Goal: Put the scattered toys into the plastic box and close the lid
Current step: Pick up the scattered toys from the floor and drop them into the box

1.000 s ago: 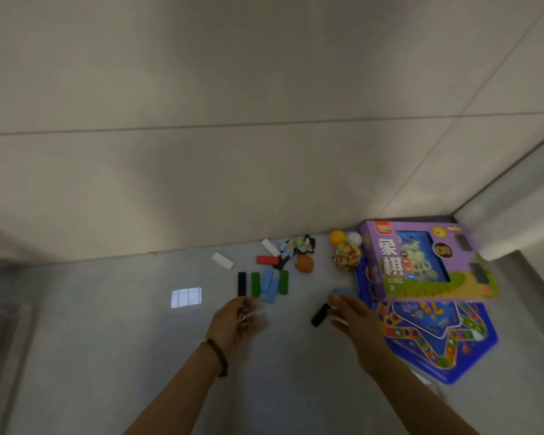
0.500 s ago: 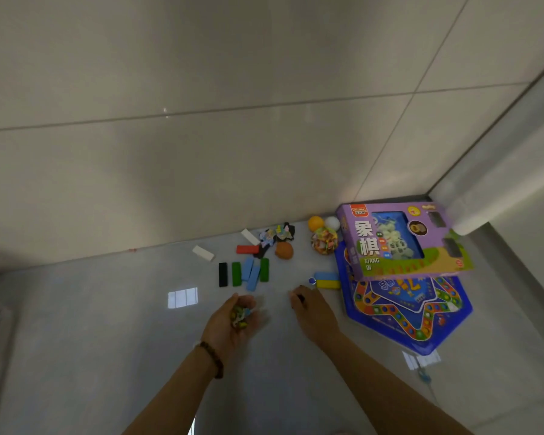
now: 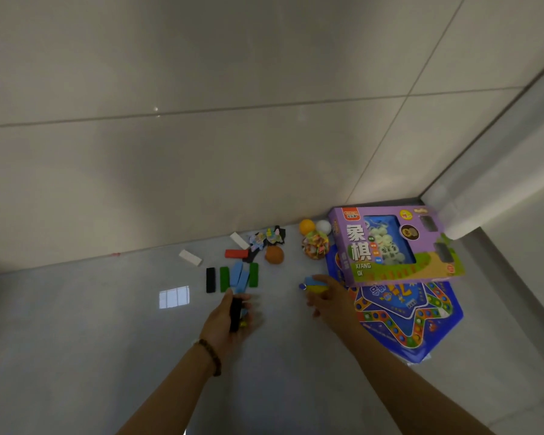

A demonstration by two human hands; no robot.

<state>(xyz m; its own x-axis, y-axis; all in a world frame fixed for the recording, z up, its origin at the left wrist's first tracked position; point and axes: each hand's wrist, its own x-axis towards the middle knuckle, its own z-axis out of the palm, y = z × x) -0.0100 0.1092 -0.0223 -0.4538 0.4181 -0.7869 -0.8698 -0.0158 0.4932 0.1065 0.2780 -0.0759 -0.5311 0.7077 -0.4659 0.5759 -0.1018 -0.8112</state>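
Purple cardboard gave us our landmark: the xiangqi box [image 3: 390, 243] lay in the corner of the grey floor [image 3: 76, 340], partly on top of a blue game board [image 3: 405, 318].

Just left of the box sat an orange ball [image 3: 307, 227] and a white ball [image 3: 323, 227], touching each other, with a net bag of coloured bits [image 3: 315, 248] below them. Further left of the box we saw a brown ball [image 3: 274, 255], a heap of picture pieces [image 3: 266, 238], a red block [image 3: 236, 253] and a white block [image 3: 239, 240]. A second white block [image 3: 190, 257] lay apart from these, farthest from the box. Nearer us, a row of blocks [image 3: 233, 277] lay side by side: black, green, light blue, green.

Our right grip [image 3: 330, 304] was at the box's lower left corner. Its fingers curled round a blue-and-yellow block pair [image 3: 315, 285], and a small blue round piece [image 3: 302, 286] sat at that pair's left end. We could not tell whether the pair was off the floor.

Our left grip [image 3: 233, 318], well left of the box and just below the row, was clasped on a black block [image 3: 235, 312] held upright. Small coloured bits showed in the palm, too blurred to name. A beaded bracelet [image 3: 212, 356] circled that wrist.
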